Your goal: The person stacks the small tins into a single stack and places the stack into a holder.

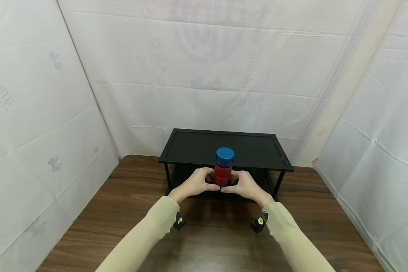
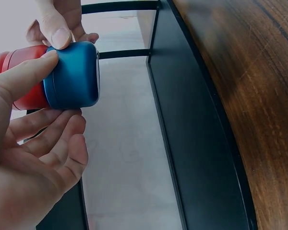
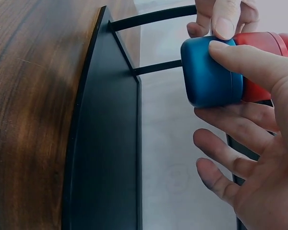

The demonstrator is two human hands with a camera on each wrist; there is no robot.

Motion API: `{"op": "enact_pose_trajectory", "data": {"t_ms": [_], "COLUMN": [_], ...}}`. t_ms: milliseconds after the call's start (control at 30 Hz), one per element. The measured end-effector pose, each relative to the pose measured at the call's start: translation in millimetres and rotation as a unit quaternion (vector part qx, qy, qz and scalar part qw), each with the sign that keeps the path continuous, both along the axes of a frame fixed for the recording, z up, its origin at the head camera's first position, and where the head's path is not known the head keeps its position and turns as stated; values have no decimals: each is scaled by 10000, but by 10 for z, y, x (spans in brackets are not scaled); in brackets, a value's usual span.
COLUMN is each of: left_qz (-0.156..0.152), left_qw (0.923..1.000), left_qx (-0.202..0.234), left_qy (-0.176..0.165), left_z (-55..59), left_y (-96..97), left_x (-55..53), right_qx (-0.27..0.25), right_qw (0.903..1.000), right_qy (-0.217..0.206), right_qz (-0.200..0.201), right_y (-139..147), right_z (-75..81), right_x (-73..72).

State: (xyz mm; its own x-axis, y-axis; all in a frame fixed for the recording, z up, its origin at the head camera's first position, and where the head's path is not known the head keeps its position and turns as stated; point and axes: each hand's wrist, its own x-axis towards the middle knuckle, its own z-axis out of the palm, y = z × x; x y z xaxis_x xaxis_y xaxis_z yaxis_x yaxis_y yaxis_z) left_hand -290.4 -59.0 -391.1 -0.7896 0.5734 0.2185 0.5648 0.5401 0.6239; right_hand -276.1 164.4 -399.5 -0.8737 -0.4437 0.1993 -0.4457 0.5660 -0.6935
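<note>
A stack of small rounded canisters stands upright between my hands, with a blue one (image 1: 225, 156) on top and red ones (image 1: 222, 175) below it. The lowest is a blue canister (image 2: 77, 76) with a thin seam near its upper end. My left hand (image 1: 198, 181) grips this bottom canister from the left, its thumb (image 2: 33, 72) laid on the near side. From the right, my right hand (image 1: 245, 184) grips the same canister, fingers spread beneath the thumb. The thumb tips nearly meet in front. In the head view the hands and shadow mostly hide the bottom canister.
A black two-tier rack (image 1: 193, 147) stands at the back of the brown wooden table (image 1: 204, 234), right behind the stack. Its lower board (image 3: 110, 143) lies close to the tabletop. White sheets (image 1: 204, 94) hang behind and on both sides. Each wrist wears a small black camera (image 1: 179, 221).
</note>
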Motion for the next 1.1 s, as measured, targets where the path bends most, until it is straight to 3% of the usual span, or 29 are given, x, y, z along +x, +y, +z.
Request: {"op": "enact_pose_trajectory", "data": {"t_ms": [300, 1100], "left_qz": [72, 41], "left_qw": [9995, 9993], "left_qx": [71, 196], "left_qy": [-286, -306], "left_z": [52, 84], "left_y": [8, -4], "left_x": [-4, 12], "right_qx": [118, 181], "right_qw": [9999, 9998], "right_qy": [-20, 0], "right_qz": [-31, 46], "right_y": [8, 29], "right_z": [61, 141], "right_x": [-29, -15]}}
